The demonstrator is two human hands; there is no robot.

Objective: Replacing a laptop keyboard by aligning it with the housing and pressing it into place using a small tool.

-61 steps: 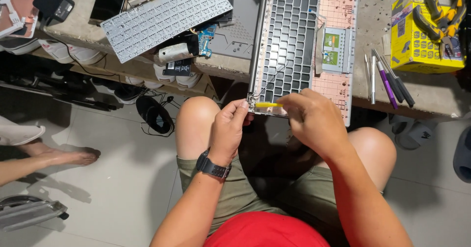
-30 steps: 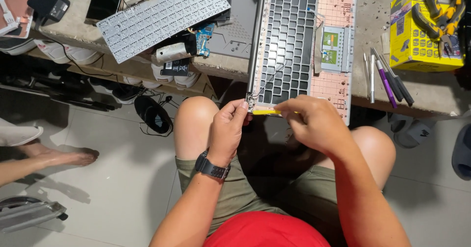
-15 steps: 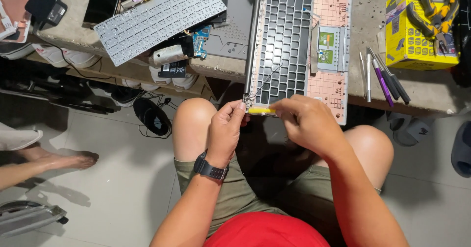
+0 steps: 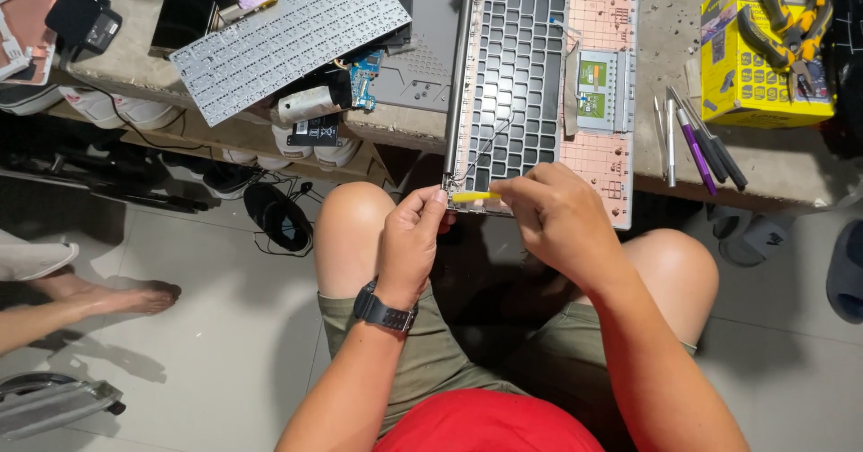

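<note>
Yellow strip ends hidden under fingers.

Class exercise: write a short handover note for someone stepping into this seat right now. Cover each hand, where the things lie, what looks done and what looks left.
Left hand: grip pinched on one end of a small yellow strip.
Right hand: grip on the strip's other end.
The strip is held at the near edge of the opened laptop shell, which overhangs the bench.
Done: the keyboard is out, lying to the left; the key frame is bare.
Left: the touchpad board still sits in the shell. Screwdrivers lie to the right.
</note>
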